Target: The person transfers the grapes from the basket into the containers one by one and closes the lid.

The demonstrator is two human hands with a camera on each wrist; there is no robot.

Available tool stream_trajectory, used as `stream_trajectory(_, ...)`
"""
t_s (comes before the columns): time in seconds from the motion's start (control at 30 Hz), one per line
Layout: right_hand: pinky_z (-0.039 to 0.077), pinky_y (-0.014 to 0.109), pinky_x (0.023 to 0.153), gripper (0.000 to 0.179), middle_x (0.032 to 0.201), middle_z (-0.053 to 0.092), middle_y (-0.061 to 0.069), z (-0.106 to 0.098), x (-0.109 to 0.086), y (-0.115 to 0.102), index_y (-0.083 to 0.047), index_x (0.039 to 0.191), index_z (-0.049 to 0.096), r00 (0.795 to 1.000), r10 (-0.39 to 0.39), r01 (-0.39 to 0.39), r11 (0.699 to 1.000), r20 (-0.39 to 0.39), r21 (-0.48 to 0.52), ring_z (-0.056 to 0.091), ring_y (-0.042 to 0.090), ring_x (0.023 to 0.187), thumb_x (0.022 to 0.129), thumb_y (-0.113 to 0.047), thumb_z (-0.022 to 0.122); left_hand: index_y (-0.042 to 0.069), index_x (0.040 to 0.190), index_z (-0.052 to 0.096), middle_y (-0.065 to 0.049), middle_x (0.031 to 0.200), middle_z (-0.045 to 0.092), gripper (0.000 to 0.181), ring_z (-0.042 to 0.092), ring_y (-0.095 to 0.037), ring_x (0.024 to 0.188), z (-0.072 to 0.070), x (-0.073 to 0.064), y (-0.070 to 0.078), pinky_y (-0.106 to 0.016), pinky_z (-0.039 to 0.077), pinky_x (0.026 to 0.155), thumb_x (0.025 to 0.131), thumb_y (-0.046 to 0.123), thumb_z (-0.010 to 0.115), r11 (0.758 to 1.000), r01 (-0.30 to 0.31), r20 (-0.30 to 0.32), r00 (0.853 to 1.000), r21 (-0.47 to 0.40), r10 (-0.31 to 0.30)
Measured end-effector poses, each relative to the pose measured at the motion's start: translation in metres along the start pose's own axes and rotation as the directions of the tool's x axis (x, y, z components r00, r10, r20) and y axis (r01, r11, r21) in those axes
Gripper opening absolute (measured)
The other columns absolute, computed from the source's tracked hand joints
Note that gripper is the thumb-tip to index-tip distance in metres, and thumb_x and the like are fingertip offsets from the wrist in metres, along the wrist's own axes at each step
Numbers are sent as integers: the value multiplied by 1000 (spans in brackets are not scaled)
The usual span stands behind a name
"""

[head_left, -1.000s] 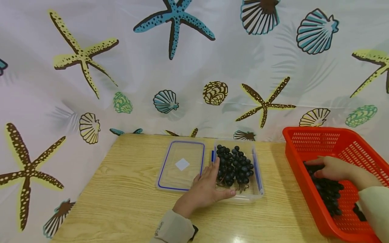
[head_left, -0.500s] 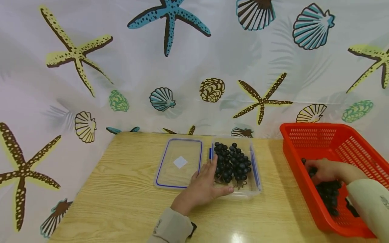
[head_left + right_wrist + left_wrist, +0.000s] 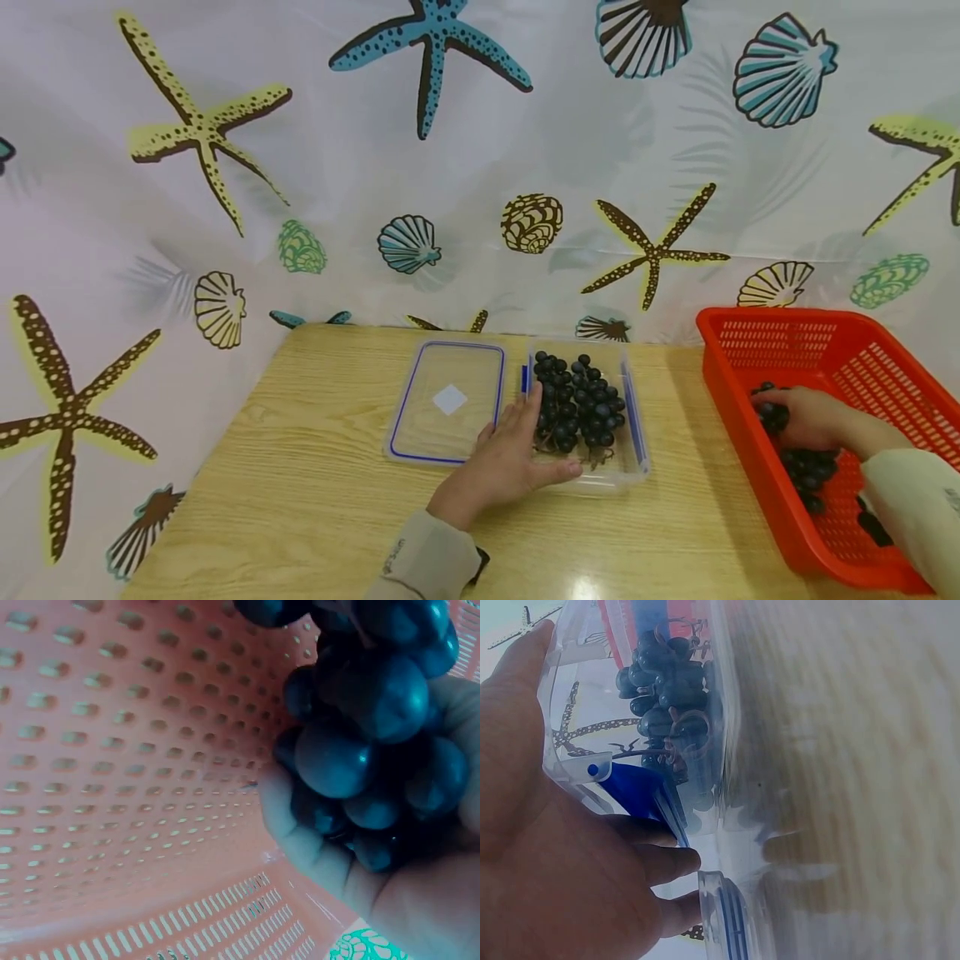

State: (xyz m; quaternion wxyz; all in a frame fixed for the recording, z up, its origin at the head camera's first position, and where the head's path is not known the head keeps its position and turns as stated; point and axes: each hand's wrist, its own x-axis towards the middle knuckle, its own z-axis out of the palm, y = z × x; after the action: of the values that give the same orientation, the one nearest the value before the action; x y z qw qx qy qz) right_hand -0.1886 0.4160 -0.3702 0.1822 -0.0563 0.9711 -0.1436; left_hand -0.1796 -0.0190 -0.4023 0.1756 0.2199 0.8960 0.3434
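Note:
My left hand [image 3: 498,471] lies against the left and near sides of a clear plastic container [image 3: 618,479], its fingers and thumb extended. Dark grapes [image 3: 577,404] in bunches fill much of that container. In the left wrist view the fingers [image 3: 667,862] are by the blue side clip [image 3: 637,791]. Inside the red basket [image 3: 750,467], my right hand [image 3: 813,417] holds a bunch of dark grapes [image 3: 337,757], the fingers curled around it in the right wrist view. More grapes [image 3: 810,475] lie below that hand; the forearm hides part of the basket floor.
A clear lid [image 3: 450,433] with a blue seal and a white diamond-shaped sticker lies left of the container on the wooden table [image 3: 300,475]. Behind stands a white curtain [image 3: 480,292] printed with starfish and shells. The basket's raised walls surround the right hand.
My right hand has closed around a grape bunch and drawn it slightly apart from the others in the basket. The left hand stays at the container. The head view shifts slightly.

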Motion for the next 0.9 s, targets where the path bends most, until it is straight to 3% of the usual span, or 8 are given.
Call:
stream_trajectory(0.13, 52, 43, 68, 56, 99, 65, 21, -3, -2, -2, 2, 125, 64, 997, -26, 27, 1000, -66, 10, 54, 30, 77, 71, -2, 79, 25, 162, -12, -10, 168, 2, 117, 1, -30, 153, 0, 0, 1, -59, 0, 118, 87, 68, 67, 1000, 3, 1, 1000, 2, -3)
stream_trajectory(0.3, 51, 59, 78, 39, 103, 61, 21, -9, -2, -15, -8, 109, 67, 979, -84, 81, 996, -188, -28, 56, 40, 92, 73, -8, 82, 26, 163, -11, -10, 168, 2, 117, 1, -31, 153, 1, 0, 1, -59, 0, 118, 87, 68, 67, 1000, 1, 0, 1000, -4, -1)
stream_trajectory(0.4, 47, 66, 83, 39, 113, 57, 29, -16, -3, -27, -9, 112, 67, 970, -69, 65, 998, -232, -27, 53, 46, 102, 76, -9, 82, 26, 163, -11, -10, 168, 3, 117, 2, -31, 153, 1, 0, 0, -60, 0, 117, 86, 68, 67, 1000, -2, -4, 1000, -9, 2)
stream_trajectory(0.57, 49, 65, 79, 47, 131, 43, 36, -29, -8, -42, -7, 126, 61, 953, -37, 44, 999, -302, 14, 53, 51, 102, 81, -6, 76, 25, 163, -11, -11, 168, 2, 117, 2, -32, 153, 1, 0, -1, -60, 0, 117, 87, 67, 67, 1000, -3, -4, 1000, -17, 3)
stream_trajectory(0.67, 50, 65, 75, 49, 135, 38, 35, -34, -12, -48, -8, 132, 56, 922, -29, 54, 997, -386, 53, 52, 55, 103, 86, -5, 72, 25, 163, -10, -11, 168, 2, 116, 2, -32, 153, 1, 0, -1, -60, 0, 117, 87, 67, 67, 1000, -6, -4, 1000, -16, 6)
stream_trajectory(0.9, 45, 71, 76, 51, 132, 37, 31, -42, -19, -64, -9, 134, 55, 797, -66, 158, 982, -600, 103, 49, 53, 101, 86, -1, 68, 24, 163, -9, -12, 167, 3, 115, 2, -33, 153, 0, 0, -1, -61, 0, 117, 88, 66, 67, 1000, -9, -5, 1000, -20, 9)
